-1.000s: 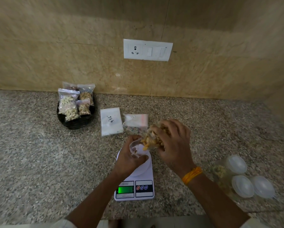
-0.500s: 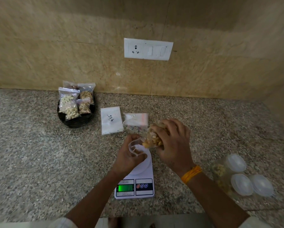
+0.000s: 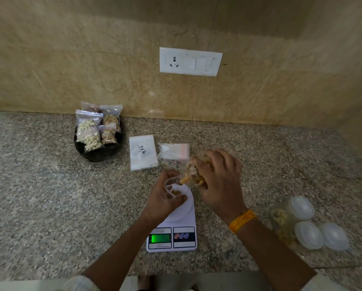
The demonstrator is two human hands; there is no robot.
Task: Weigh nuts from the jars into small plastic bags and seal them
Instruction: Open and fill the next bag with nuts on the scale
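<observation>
In the head view, centre of the frame, my left hand (image 3: 165,198) pinches the mouth of a small bag (image 3: 172,189) open over the scale (image 3: 172,227); a few nuts (image 3: 175,193) already lie inside it. My right hand (image 3: 217,181) is curled round a jar (image 3: 191,175), tipped with its mouth down toward the bag. The jar is blurred, so I cannot tell how full it is.

The scale's display (image 3: 160,238) glows green at lower centre, but the digits are too small to read.

Upper left, a basket (image 3: 98,152) holds filled bags (image 3: 89,133). Just above my hands lie a pack of empty bags (image 3: 143,153) and a loose bag (image 3: 173,151). At the lower right are lidded jars (image 3: 301,223), one showing nuts.

The risks, as I judge them: the jar's mouth looks wider than the bag's, so a steep tilt could send nuts past the opening onto the scale or counter. A sudden rush could overshoot the weight. My left hand seems to rest near the platform; any pressure there would falsify the reading. If my pinch slips, the bag collapses and spills.
</observation>
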